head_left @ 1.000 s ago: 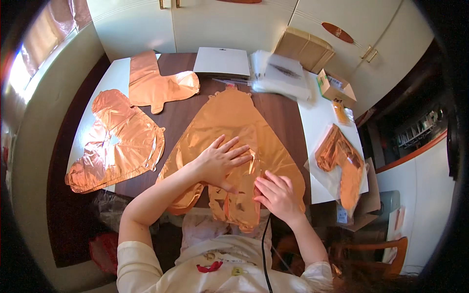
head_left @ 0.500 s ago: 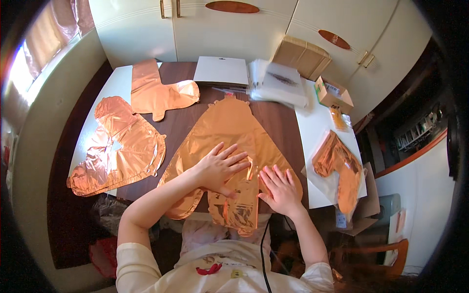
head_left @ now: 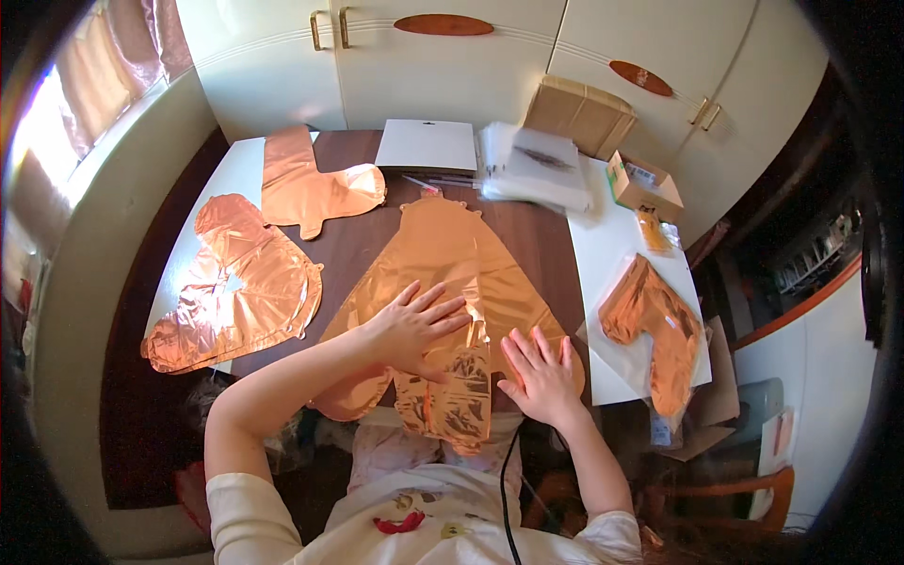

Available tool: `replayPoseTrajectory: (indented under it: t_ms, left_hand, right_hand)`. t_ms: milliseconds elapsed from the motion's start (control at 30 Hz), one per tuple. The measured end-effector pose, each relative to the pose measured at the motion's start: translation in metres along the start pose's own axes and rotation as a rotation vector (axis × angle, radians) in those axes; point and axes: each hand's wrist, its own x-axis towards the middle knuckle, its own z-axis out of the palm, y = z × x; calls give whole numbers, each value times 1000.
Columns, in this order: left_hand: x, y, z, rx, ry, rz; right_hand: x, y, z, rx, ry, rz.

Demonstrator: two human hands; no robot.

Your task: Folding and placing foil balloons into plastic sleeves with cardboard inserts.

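A large flat copper-coloured foil balloon (head_left: 441, 240) lies before me, narrow at its far end and widening toward me. Its near middle part is creased and hangs over the table's front edge. My left hand (head_left: 414, 331) rests on its middle with the fingers spread. Flat on its right side, fingers also apart, is my right hand (head_left: 541, 375). Neither hand grips anything. To the left lie a rounded foil balloon (head_left: 235, 292) and, beyond it, another angular one (head_left: 315, 184). At the right, a folded foil piece (head_left: 654, 330) lies on a clear bag.
Along the back of the dark wooden table (head_left: 527, 221) are a white card box (head_left: 427, 146), a stack of clear bags (head_left: 537, 165) and a brown carton (head_left: 579, 118). An open small box (head_left: 645, 185) and an orange packet (head_left: 653, 231) sit back right. A black cable (head_left: 506, 480) hangs in front of me.
My right hand has shifted slightly down and toward the right, its fingers a bit more spread. The left hand stays at nearly the same place on the balloon. The view has tilted slightly.
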Motion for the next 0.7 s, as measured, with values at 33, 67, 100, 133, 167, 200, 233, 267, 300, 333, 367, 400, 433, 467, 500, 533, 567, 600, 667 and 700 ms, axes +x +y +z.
replayPoseTrajectory:
  t_ms: [33, 67, 100, 133, 167, 200, 233, 267, 300, 333, 367, 400, 433, 467, 500, 533, 567, 600, 667, 700]
  left_hand:
    - [0, 0, -1, 4, -1, 1]
    - [1, 0, -2, 4, -2, 3]
    - [2, 0, -3, 4, -2, 6]
    - [2, 0, -3, 8, -2, 10]
    - [2, 1, -1, -2, 6, 3]
    - [3, 2, 0, -13, 15, -3]
    - [4, 2, 1, -9, 14, -1]
    - [5, 2, 2, -9, 10, 7]
    - [6, 2, 2, -10, 6, 16]
    - [5, 2, 4, -10, 4, 17]
    - [3, 1, 6, -9, 15, 13]
    - [1, -1, 7, -8, 26, 7]
    - [2, -1, 6, -8, 27, 14]
    - [4, 0, 6, -3, 13, 13]
    - [5, 0, 6, 1, -2, 11]
    - [5, 0, 5, -2, -3, 16]
    - [5, 0, 4, -9, 2, 14]
    - [6, 0, 4, -17, 7, 13]
    - [5, -1, 5, -19, -2, 12]
    - [6, -1, 5, -20, -9, 9]
  right_hand:
    - [-1, 3, -2, 0, -12, -9]
    - [0, 6, -2, 2, -7, -8]
    - [1, 9, -4, 2, -26, -16]
    - [1, 11, -5, 1, -45, -25]
    - [0, 12, -6, -1, -40, -21]
    - [-2, 12, -9, -9, 10, -18]
    - [-2, 14, -11, -14, 60, -18]
    - [-3, 18, -15, 59, 122, 81]
    - [-5, 21, -21, 133, 184, 180]
    - [-9, 19, -30, 35, 296, 272]
    - [-15, 19, -35, -17, 300, 352]
    - [-23, 21, -34, -68, 304, 431]
    - [-32, 25, -30, -110, 302, 504]
    - [-40, 29, -27, -115, 301, 512]
    - [-47, 32, -24, -53, 258, 564]
    - [-52, 35, -21, 12, 214, 614]
    - [-55, 38, -18, 31, 233, 612]
    - [-56, 41, -17, 30, 231, 616]
    - [-56, 44, -14, 146, 246, 545]
    - [-56, 44, -14, 145, 246, 546]
